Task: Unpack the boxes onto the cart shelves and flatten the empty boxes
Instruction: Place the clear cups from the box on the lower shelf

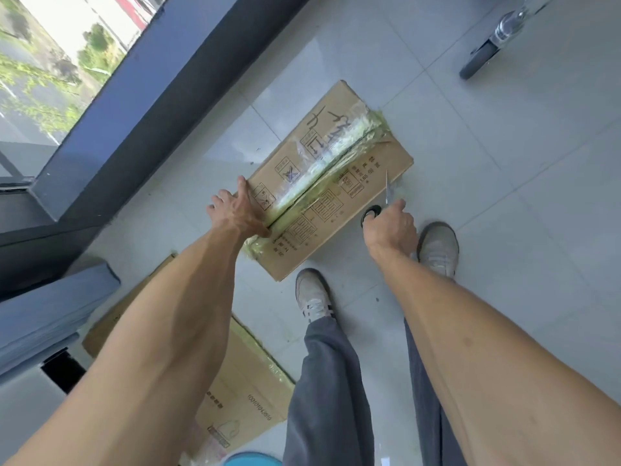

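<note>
left hand (237,210) rests spread-fingered on the taped brown cardboard box (331,183) on the grey tiled floor (504,196); right hand (391,227) grips black-handled steel scissors (379,203) beside it.

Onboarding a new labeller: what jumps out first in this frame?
A taped cardboard box lies on the tiled floor at centre, its top seam still sealed with clear tape. The left hand rests on its near-left edge, while the right hand grips black-handled scissors, blades pointing up beside the box's right side. A flattened box lies on the floor at lower left.
</note>
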A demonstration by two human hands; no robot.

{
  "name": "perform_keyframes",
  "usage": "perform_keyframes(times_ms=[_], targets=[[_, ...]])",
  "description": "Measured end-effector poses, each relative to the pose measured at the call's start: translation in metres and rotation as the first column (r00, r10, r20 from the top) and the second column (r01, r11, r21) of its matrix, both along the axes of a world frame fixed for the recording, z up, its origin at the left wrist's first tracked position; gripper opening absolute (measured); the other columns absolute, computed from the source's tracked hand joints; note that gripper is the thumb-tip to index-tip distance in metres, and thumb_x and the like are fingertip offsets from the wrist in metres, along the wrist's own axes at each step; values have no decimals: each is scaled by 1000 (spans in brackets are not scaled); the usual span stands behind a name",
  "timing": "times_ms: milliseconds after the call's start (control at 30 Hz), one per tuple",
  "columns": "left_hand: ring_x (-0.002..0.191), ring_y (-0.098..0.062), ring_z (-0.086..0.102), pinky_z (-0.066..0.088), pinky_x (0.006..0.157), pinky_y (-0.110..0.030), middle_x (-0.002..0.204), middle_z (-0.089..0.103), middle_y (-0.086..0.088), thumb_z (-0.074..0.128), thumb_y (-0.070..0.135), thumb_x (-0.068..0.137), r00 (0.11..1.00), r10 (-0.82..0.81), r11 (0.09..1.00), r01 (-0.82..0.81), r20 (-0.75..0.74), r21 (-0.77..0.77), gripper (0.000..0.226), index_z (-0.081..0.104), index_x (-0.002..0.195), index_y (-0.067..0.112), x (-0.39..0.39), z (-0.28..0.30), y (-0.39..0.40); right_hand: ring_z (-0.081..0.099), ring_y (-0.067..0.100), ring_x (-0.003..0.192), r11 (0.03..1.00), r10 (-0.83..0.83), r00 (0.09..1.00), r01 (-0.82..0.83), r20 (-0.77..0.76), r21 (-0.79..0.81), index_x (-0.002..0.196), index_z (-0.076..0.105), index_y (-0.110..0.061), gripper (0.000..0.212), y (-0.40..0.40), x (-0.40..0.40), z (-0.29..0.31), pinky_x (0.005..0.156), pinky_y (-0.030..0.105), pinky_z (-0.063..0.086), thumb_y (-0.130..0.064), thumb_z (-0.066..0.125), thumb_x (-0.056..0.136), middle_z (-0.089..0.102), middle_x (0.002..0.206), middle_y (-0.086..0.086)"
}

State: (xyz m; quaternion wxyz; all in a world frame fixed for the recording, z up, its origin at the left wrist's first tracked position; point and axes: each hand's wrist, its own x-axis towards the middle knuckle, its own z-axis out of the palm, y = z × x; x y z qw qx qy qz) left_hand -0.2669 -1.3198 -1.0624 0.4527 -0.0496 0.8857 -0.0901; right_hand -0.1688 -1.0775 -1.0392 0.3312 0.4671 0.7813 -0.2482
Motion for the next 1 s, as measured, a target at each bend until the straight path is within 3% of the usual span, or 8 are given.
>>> perform_keyframes(times_ms=[167,433,567,667,800,833,900,1000], targets=[[79,-27,51,54,68,-43,90,45,-10,72,50,62,994,-24,975,46,-102,217,95,17,136,28,15,-5,-25,60,38,109,995,-72,997,73,18,-75,124,48,-8,39,-56,24,-5,89,44,49,-35,57,96,64,117,17],[65,-30,53,38,49,-32,76,51,-10,43,32,65,985,139,930,-94,-104,355,43,31,104,22,39,-1,-30,58,37,116,977,-182,983,184,29,-111,130,45,-5,44,-93,16,4,86,40,48,-30,58,97,62,125,19],[68,-26,54,55,63,-40,74,52,-2,38,32,71,923,363,863,-280,-130,421,52,51,120,19,64,1,-28,59,33,113,989,1,998,-9,-59,-145,130,50,-10,42,-93,15,4,86,37,49,-25,63,94,62,124,12],[85,-31,58,55,71,-39,93,58,-8,38,35,74,899,433,824,-364,-69,435,54,57,123,21,61,8,-28,62,31,106,975,157,982,-172,-107,-142,122,53,-12,35,-97,19,11,77,33,45,-26,65,93,64,116,10],[79,-25,54,42,59,-29,90,58,-9,41,36,68,857,515,753,-469,29,461,27,55,85,19,51,20,-35,63,32,103,941,307,947,-317,-93,-121,127,46,-11,44,-96,29,24,78,37,48,-29,66,93,64,114,14],[76,-24,53,41,58,-29,87,59,-7,44,35,68,847,532,753,-464,-16,466,22,54,80,19,51,23,-37,63,33,101,936,324,940,-335,-103,-113,127,45,-11,45,-94,31,27,76,36,47,-29,67,92,65,113,14],[79,-24,51,41,67,-32,90,56,-4,49,30,77,859,424,871,-299,-288,389,21,56,90,15,50,27,-41,63,32,96,923,367,921,-378,-133,-74,121,48,-11,39,-88,34,34,72,36,46,-29,68,92,65,106,14],[77,-23,39,30,69,-34,89,43,-4,51,11,84,791,143,990,-115,-595,84,13,43,93,15,38,31,-47,65,31,89,923,375,909,-384,-182,-11,112,62,-10,25,-75,32,41,73,36,51,-26,67,93,69,97,14]])
